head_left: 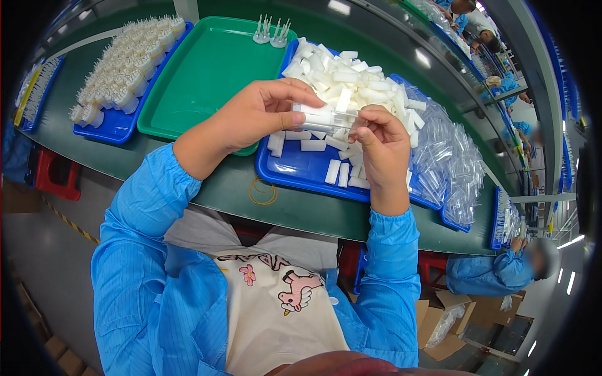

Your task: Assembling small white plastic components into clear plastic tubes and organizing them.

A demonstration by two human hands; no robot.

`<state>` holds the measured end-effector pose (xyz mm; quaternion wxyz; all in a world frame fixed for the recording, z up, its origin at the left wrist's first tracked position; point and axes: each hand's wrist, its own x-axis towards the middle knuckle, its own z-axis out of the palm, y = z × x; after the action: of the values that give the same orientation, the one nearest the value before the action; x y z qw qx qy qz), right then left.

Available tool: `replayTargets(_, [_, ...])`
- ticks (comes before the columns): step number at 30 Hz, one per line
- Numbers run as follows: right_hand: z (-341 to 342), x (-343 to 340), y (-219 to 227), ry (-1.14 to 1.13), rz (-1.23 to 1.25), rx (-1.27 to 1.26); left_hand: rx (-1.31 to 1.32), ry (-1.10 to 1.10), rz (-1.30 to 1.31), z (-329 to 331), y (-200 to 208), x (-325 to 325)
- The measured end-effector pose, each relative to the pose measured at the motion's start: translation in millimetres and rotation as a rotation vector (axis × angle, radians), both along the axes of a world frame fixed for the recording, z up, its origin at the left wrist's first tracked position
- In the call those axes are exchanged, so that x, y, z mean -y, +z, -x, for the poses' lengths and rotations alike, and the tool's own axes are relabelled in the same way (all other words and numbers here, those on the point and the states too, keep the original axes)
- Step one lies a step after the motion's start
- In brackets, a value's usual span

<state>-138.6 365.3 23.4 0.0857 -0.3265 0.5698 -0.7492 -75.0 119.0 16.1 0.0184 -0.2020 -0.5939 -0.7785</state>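
a small white plastic piece is held up between two bare hands above a dark green surface. the left hand is closed around the piece's left end, thumb on top and fingers curled beneath. the right hand is pinched narrowly at the piece's right end, where a clear plastic sleeve seems to be gripped, though this cannot be told for certain. both forearms are covered by blue sleeves. just below the hands, a blue tray heaped with white plastic blocks is seen. beside it on the right, a pile of clear sleeves is spread. to the left, a green tray is set, with two small white pronged parts at its far edge. further left, a second blue tray is filled with white assembled parts. a rubber band is lying on the surface near the front edge.
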Motion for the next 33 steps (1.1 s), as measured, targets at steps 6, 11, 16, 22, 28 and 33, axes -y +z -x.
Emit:
replayTargets(6, [-7, 5, -2, -0.102, 0.033, -0.065, -0.032, -0.037, 0.191, -4, 7, 2])
replayTargets(11, [-6, 4, -4, -0.083, 0.067, -0.077, -0.030, -0.072, 0.160, -5, 10, 1])
replayTargets(16, [-6, 5, -5, -0.075, 0.060, -0.073, -0.083, -0.027, 0.251, -7, 13, 2])
replayTargets(22, [-6, 2, 0, -0.026, 0.022, -0.010, -0.035, -0.061, 0.191, -7, 11, 2])
replayTargets(28, [-7, 7, 3, -0.087, -0.015, -0.156, 0.032, -0.063, -0.111, -1, -1, -4])
replayTargets(33, [-9, 18, 2, -0.133, -0.036, -0.054, 0.088, -0.013, -0.110, -3, -1, -1])
